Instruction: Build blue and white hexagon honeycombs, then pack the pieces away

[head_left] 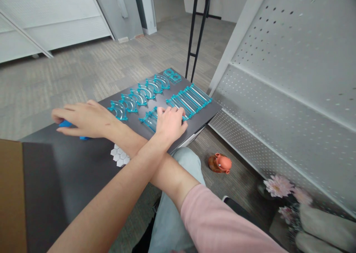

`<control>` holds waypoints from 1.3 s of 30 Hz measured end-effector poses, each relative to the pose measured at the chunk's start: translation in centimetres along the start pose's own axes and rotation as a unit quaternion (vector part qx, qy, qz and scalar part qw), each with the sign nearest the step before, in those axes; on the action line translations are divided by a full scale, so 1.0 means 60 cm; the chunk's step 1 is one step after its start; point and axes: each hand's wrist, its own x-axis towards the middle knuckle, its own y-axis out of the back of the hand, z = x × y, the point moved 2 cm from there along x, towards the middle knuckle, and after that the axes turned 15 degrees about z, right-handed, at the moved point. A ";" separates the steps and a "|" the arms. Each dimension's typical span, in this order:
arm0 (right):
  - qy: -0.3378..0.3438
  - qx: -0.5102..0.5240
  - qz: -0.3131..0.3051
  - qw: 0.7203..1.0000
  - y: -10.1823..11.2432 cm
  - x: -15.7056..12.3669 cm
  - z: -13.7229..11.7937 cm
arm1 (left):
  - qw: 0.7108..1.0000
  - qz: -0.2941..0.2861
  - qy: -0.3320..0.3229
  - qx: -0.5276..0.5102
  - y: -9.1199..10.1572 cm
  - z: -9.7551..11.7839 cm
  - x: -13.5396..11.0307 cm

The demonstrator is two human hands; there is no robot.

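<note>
**Dark table, arms crossed over blue track pieces**

Grey carpet surrounds a dark table (69,171) where curved pieces (139,95) and straight tubes (191,97) lie in rows. The right hand (83,117), crossed to the left, grasps a solid blue piece (65,124). The left hand (169,123) bends its fingers onto a short tube (150,122); whether it grips is unclear. This looks like picking parts. Any further reach calls for uncrossing the arms, clear of the white hexagon tiles (119,155).

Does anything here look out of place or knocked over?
Yes: a small orange pottery jug lies on its side on the floor beside the dark table, while the clear blue plastic track pieces sit in tidy rows.
</note>
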 end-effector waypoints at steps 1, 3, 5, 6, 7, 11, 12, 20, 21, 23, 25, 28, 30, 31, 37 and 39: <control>-0.001 0.001 -0.008 1.000 0.002 0.001 -0.002 | 1.000 0.013 0.004 0.013 0.002 0.002 -0.005; -0.006 0.000 -0.024 1.000 0.006 0.002 -0.006 | 0.998 0.044 0.027 0.047 0.005 0.004 -0.018; -0.007 -0.007 -0.027 1.000 0.009 0.004 -0.010 | 0.994 0.054 0.057 0.077 0.007 0.004 -0.032; -0.004 -0.010 -0.025 1.000 0.009 0.004 -0.013 | 0.993 0.048 0.070 0.086 0.006 0.004 -0.038; -0.002 -0.014 -0.021 1.000 0.009 0.004 -0.015 | 0.992 0.037 0.078 0.090 0.006 0.003 -0.043; 0.006 -0.023 -0.003 1.000 0.005 0.002 -0.018 | 0.993 -0.002 0.085 0.081 0.003 0.001 -0.050; 0.007 -0.025 0.000 1.000 0.005 0.001 -0.018 | 0.993 -0.005 0.084 0.077 0.003 0.000 -0.049; -0.013 -0.003 -0.014 1.000 0.007 0.001 -0.018 | 0.995 0.023 0.092 0.037 0.026 0.000 -0.051; -0.022 0.005 -0.009 1.000 0.007 0.001 -0.017 | 0.995 0.043 0.085 0.024 0.042 0.005 -0.055; -0.044 0.025 0.012 0.999 0.006 0.001 -0.012 | 0.996 0.076 0.042 -0.023 0.078 0.022 -0.068; -0.068 0.048 0.039 0.996 0.006 0.001 -0.004 | 0.993 0.065 -0.038 -0.094 0.106 0.046 -0.090; -0.114 0.066 0.058 0.990 0.008 -0.001 0.015 | 0.949 -0.067 -0.235 -0.201 0.109 0.077 -0.154; -0.133 0.072 0.061 0.987 0.009 -0.003 0.029 | 0.925 -0.078 -0.305 -0.212 0.092 0.074 -0.212; -0.139 0.075 0.062 0.985 0.009 -0.004 0.035 | 0.915 -0.064 -0.344 -0.200 0.080 0.068 -0.243; -0.173 0.085 0.090 0.977 0.017 -0.012 0.053 | 0.909 0.020 -0.404 -0.097 0.016 0.037 -0.379; -0.191 0.087 0.100 0.973 0.021 -0.014 0.053 | 0.895 -0.069 -0.386 -0.212 -0.007 0.038 -0.398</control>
